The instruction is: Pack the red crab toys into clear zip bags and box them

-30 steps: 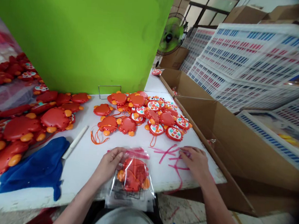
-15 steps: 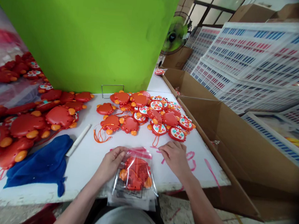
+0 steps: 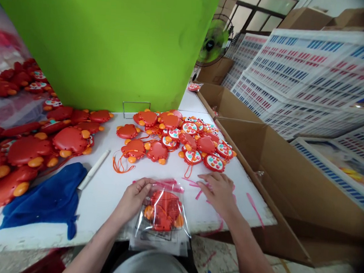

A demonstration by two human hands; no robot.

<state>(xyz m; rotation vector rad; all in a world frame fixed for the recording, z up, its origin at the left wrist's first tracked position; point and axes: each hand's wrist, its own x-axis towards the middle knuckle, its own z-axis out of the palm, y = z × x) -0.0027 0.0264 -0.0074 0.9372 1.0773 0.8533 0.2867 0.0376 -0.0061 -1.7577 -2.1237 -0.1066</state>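
My left hand (image 3: 136,196) pinches the upper left corner of a see-through plastic bag (image 3: 177,238) at the table's front edge. Inside the bag lies a red crab-shaped toy (image 3: 164,208) with orange claws. More bags seem stacked beneath it. To the right, my right hand (image 3: 218,193) has its fingers spread, palm down, just above the table, with nothing visible in them. Thin pink strips (image 3: 198,192) lie beside and under it. Past both hands is a pile of the same crab toys (image 3: 205,143), some with orange cords, some showing white faces with coloured dots.
A blue cloth (image 3: 48,200) and a white pen-like stick (image 3: 94,170) lie left, beside a larger heap of crab toys (image 3: 29,151). A green panel (image 3: 113,44) stands behind. Along the right edge are open cardboard boxes (image 3: 279,172) and stacked white crates (image 3: 311,70).
My right hand has opened, its fingers spreading from a closer pinch, and shifted slightly right over the pink strips. My left hand and the bag have stayed put.
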